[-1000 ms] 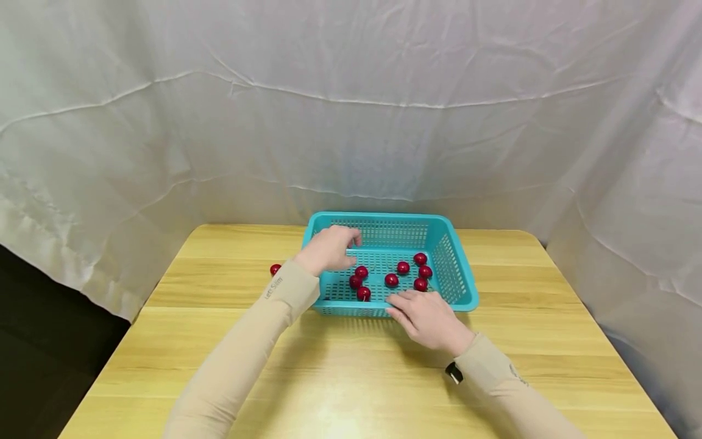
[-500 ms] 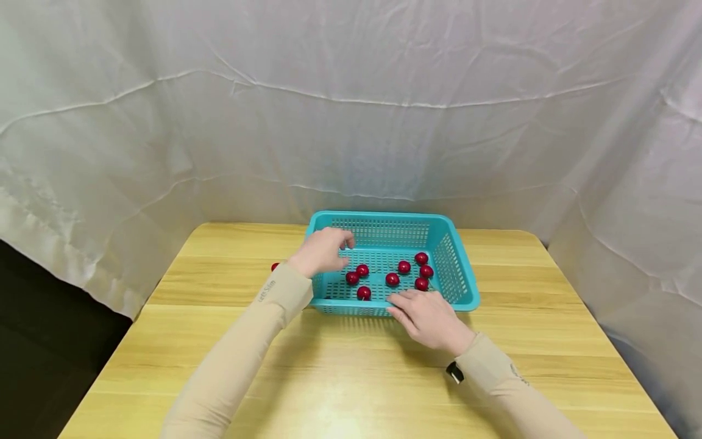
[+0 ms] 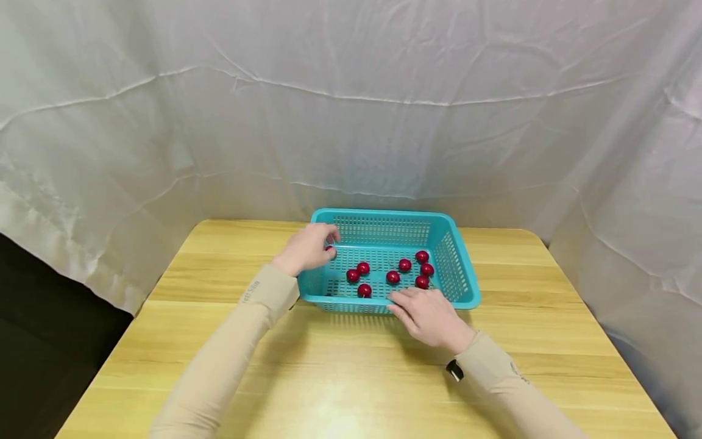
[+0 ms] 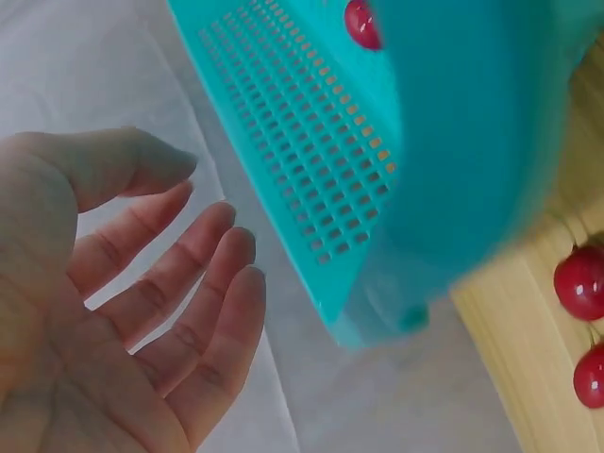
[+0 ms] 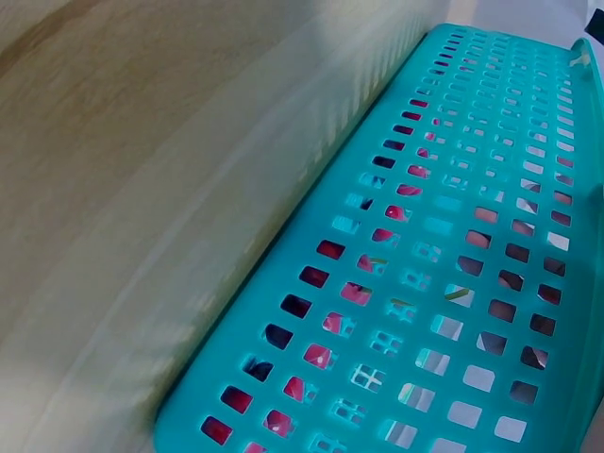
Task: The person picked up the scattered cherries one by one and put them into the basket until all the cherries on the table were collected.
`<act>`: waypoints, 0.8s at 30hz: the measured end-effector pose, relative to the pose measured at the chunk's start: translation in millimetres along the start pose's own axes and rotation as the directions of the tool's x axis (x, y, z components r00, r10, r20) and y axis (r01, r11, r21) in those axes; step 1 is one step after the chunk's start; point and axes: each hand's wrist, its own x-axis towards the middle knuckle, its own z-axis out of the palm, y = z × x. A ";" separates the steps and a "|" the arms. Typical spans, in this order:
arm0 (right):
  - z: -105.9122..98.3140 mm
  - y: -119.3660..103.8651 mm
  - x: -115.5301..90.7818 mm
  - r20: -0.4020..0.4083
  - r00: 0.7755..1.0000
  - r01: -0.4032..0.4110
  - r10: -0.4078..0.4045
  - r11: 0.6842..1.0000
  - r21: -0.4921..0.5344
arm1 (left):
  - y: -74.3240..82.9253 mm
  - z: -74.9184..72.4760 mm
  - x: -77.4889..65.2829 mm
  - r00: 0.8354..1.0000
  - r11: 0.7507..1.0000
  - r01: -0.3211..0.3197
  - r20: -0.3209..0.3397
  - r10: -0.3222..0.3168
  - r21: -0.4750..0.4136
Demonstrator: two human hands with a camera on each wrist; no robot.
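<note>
My left hand (image 3: 308, 247) is over the left end of a blue plastic basket (image 3: 384, 214), its fingers loosely bent. A cherry (image 3: 330, 250) shows between thumb and fingers in the head view, but the left wrist view shows nothing in that hand (image 4: 142, 283); the cherry (image 4: 362, 25) there is inside the basket. My right hand (image 3: 433, 317) holds the basket's front rim near its right half, fingers bent over it. Several red cherries (image 3: 392, 277) lie on the basket floor. Through the perforated side wall (image 5: 377, 245) more red patches show in the right wrist view.
The basket stands on a wooden table (image 3: 340, 378) near its back edge. Behind and beside the table hang pale cloth sheets (image 3: 351, 134). Loose cherries (image 4: 580, 283) lie on the wood outside the basket in the left wrist view.
My left hand has moved left, toward the basket's left end. A cherry now shows by its fingers, and the one on the table at left is hidden behind the arm. My right hand stays put.
</note>
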 end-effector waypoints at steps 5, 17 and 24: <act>2.9 1.0 0.9 -0.015 1.000 0.009 -0.009 1.000 -0.011 | -14.9 -11.4 -6.5 0.998 0.998 0.052 -0.038 -0.054 -0.041; 3.1 2.0 -0.8 -0.019 1.000 0.007 -0.007 1.000 -0.011 | -45.0 -22.0 -21.8 0.984 0.983 0.177 -0.015 -0.178 -0.053; 3.8 2.5 -1.2 -0.033 0.999 0.012 -0.013 1.000 -0.009 | -62.6 -21.5 -27.0 0.978 0.978 0.209 -0.005 -0.209 0.005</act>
